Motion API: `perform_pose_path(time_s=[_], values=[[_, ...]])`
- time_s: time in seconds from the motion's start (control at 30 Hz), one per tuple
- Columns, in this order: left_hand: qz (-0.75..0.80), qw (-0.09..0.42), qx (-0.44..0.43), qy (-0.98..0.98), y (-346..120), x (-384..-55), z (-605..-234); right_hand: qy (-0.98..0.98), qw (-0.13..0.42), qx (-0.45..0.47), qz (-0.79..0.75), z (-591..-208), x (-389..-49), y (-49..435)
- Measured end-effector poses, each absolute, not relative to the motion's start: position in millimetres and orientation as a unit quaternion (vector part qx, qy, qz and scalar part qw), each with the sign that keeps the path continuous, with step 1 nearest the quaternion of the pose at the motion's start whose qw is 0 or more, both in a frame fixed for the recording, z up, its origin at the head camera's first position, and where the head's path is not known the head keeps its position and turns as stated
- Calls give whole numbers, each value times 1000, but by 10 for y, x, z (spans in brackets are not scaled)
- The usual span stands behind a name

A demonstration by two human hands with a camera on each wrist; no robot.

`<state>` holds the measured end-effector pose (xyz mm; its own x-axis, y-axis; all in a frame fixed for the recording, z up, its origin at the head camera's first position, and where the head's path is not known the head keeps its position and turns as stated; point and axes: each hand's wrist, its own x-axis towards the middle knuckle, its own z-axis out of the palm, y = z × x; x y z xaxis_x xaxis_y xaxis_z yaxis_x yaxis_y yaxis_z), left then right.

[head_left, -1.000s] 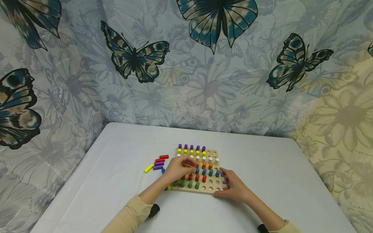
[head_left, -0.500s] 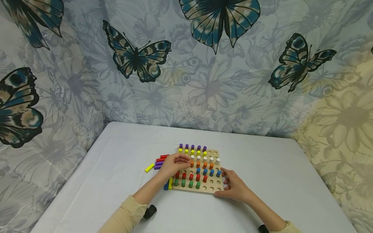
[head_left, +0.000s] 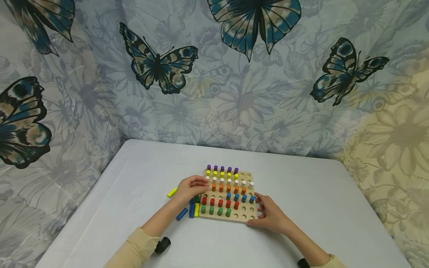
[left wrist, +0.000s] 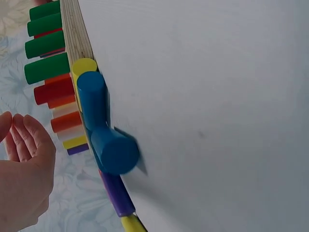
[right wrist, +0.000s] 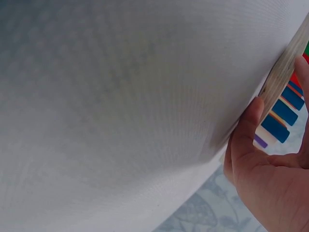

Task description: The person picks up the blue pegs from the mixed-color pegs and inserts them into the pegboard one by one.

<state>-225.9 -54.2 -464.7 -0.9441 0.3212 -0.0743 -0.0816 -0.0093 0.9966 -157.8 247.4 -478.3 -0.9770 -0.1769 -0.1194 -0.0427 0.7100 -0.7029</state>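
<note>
A wooden pegboard lies mid-table, bearing rows of upright coloured pegs: purple, yellow, white, orange, blue, red and green. My left hand hovers over its left edge, fingers bent loosely and thumb near the fingertips; no peg shows between them in the left wrist view. My right hand holds the board's near right corner, thumb at the front and fingers along the right side. Loose pegs lie left of the board: a blue peg, a yellow peg, a purple peg and others partly hidden behind my left hand.
A white cloth covers the table. Behind it hangs a butterfly-patterned backdrop. Some holes at the board's right side and in the blue row hold no pegs. A black wrist strap shows at my left wrist.
My left hand has moved left, from over the middle of the board to its left edge, uncovering orange pegs and now covering the loose red and purple pegs. My right hand stays put.
</note>
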Motion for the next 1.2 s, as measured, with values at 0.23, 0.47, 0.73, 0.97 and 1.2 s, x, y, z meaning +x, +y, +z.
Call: perform_pose_path(time_s=[0.23, 0.47, 0.73, 0.97, 1.2], values=[[681, 136, 72, 716, -671, -2221, -4611, 920, 86, -62, -378, -4783, -1573, 2477], [677, 142, 55, 720, -827, -2211, -4632, 920, 88, -51, -380, -4795, -1575, 2472], [653, 158, 45, 739, -953, -2119, -4515, 920, 90, -48, -379, -4806, -1589, 2477], [635, 152, 53, 756, -1016, -2116, -4618, 920, 87, -48, -378, -4816, -1591, 2481], [604, 159, 52, 779, -1074, -2147, -4754, 920, 85, -51, -378, -4806, -1583, 2475]])
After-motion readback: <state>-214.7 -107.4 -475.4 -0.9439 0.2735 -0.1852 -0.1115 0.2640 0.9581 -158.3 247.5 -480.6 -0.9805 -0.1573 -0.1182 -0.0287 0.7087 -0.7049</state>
